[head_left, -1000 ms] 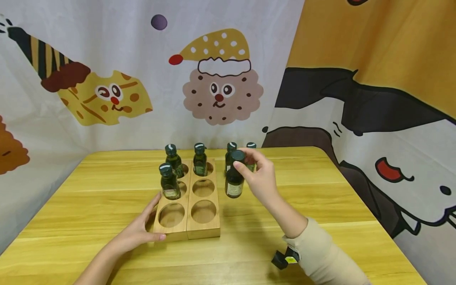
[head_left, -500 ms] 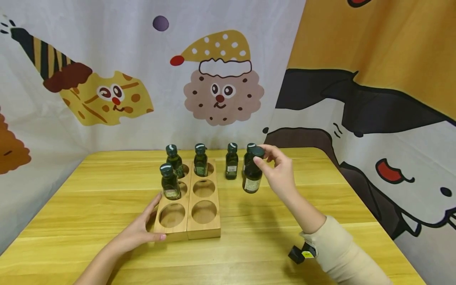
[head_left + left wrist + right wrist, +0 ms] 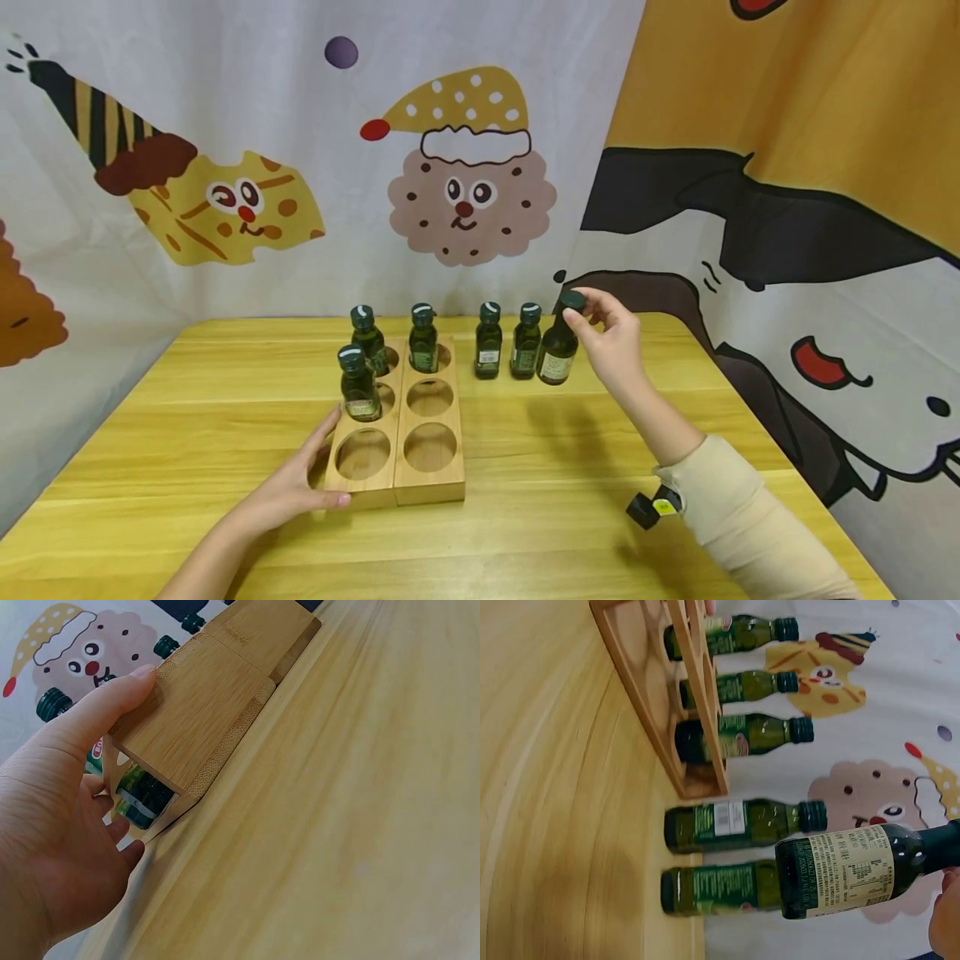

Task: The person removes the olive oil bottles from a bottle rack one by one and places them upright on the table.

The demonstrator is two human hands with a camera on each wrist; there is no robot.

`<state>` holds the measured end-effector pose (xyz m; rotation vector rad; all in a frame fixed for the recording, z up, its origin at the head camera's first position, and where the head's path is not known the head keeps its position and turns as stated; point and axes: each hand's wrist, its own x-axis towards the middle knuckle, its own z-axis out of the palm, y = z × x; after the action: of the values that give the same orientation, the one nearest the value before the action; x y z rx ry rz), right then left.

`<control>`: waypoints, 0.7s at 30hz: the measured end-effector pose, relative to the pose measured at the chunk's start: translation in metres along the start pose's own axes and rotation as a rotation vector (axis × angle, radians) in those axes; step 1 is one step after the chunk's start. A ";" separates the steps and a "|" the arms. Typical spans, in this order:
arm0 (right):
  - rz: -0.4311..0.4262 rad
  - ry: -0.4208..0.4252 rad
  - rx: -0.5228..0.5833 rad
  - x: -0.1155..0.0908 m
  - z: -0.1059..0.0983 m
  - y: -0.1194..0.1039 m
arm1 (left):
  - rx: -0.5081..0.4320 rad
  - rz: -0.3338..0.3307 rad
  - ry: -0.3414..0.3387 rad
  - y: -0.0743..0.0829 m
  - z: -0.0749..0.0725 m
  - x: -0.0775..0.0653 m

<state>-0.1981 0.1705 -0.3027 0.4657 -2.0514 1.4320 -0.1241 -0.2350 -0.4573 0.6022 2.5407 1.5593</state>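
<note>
My right hand [image 3: 611,337] pinches a small dark glass bottle [image 3: 557,354] by its green cap and neck. The bottle leans slightly, its cream label outward, and in the right wrist view its base is off the table. Just left of it, two green glass bottles, one [image 3: 526,346] nearer and another [image 3: 489,342] further left, stand upright on the table. My left hand [image 3: 288,492] grips the front left corner of a two-row wooden bottle rack [image 3: 429,492], thumb on its front face, fingers along the side. Three green bottles stand in the rack: front left [image 3: 360,387], back left [image 3: 369,343], back right [image 3: 423,343].
The rack's other round holes, including a front one [image 3: 431,447], show bare wood. A printed cartoon curtain [image 3: 300,292] hangs right behind the far edge of the wooden table [image 3: 540,533]. A black device [image 3: 652,507] sits at my right wrist.
My right hand has carried the dark bottle to the right, past the front of the two standing bottles, to beside them. My left hand and the rack have stayed put.
</note>
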 end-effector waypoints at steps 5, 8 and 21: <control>0.004 0.013 -0.001 0.008 -0.005 0.028 | 0.004 -0.006 0.001 0.001 0.000 0.000; 0.001 0.018 -0.003 0.015 -0.007 0.051 | 0.003 -0.008 0.003 0.001 0.000 0.000; 0.046 -0.024 -0.033 0.025 -0.009 0.050 | -0.019 -0.001 0.001 0.001 -0.001 0.000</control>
<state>-0.2440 0.1985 -0.3211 0.4269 -2.1142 1.4233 -0.1243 -0.2352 -0.4564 0.5976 2.5239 1.5819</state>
